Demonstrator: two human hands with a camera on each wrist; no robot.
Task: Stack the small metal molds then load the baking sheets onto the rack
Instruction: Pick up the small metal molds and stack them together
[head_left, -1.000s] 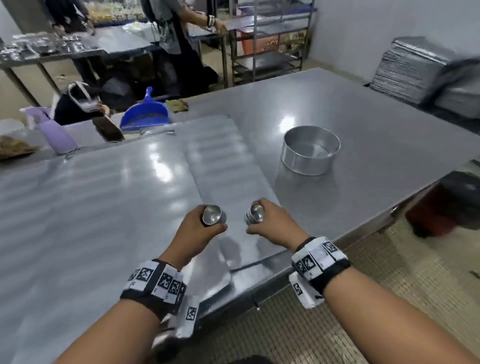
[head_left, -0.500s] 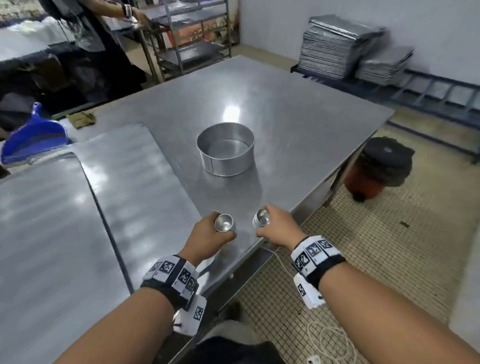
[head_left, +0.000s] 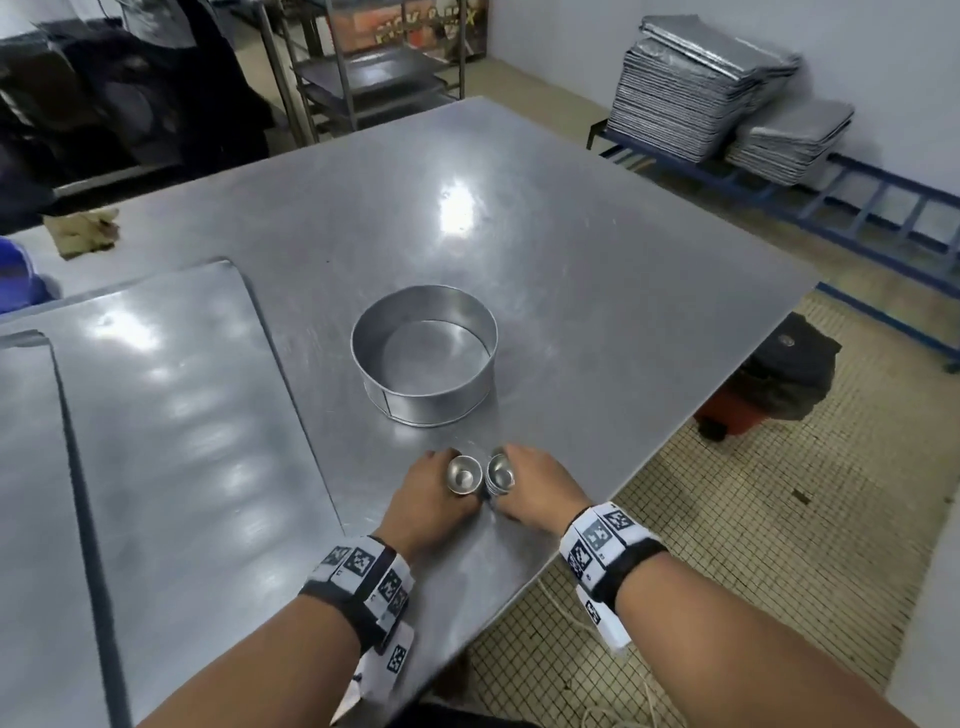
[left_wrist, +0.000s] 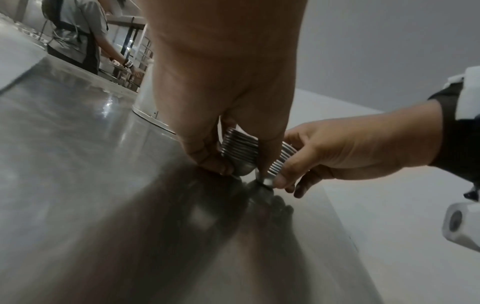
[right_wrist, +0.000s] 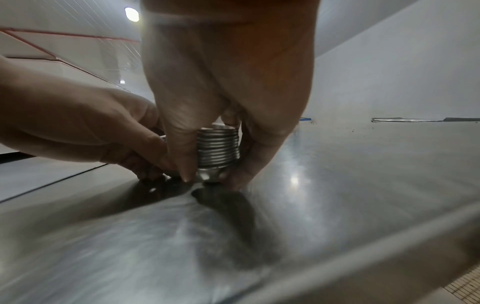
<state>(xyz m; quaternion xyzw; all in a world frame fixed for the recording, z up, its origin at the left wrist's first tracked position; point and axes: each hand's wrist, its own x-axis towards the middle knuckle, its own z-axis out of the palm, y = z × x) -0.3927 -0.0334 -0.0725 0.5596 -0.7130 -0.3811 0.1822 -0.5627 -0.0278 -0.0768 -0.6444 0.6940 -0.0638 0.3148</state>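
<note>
Each hand holds a stack of several small metal molds, upright on the steel table (head_left: 597, 270) near its front corner. My left hand (head_left: 431, 499) grips the left mold stack (head_left: 461, 474) (left_wrist: 240, 150). My right hand (head_left: 535, 491) grips the right mold stack (head_left: 500, 474) (right_wrist: 218, 150), whose base touches the tabletop. The two stacks stand side by side, almost touching. Two large flat baking sheets (head_left: 171, 415) lie on the table to my left. Piles of baking sheets (head_left: 691, 88) rest on a low blue rack (head_left: 857, 208) at the far right wall.
A round metal cake pan (head_left: 423, 358) stands just beyond the hands. A tall metal shelf rack (head_left: 374, 67) is behind the table, with a person (left_wrist: 78, 35) beside it. Under the table's right corner stands a red and black bin (head_left: 769, 384). A cloth (head_left: 83, 228) lies far left.
Both hands moved right along the table and came down, bringing the two mold stacks close together onto the tabletop near the cake pan. My head turned right.
</note>
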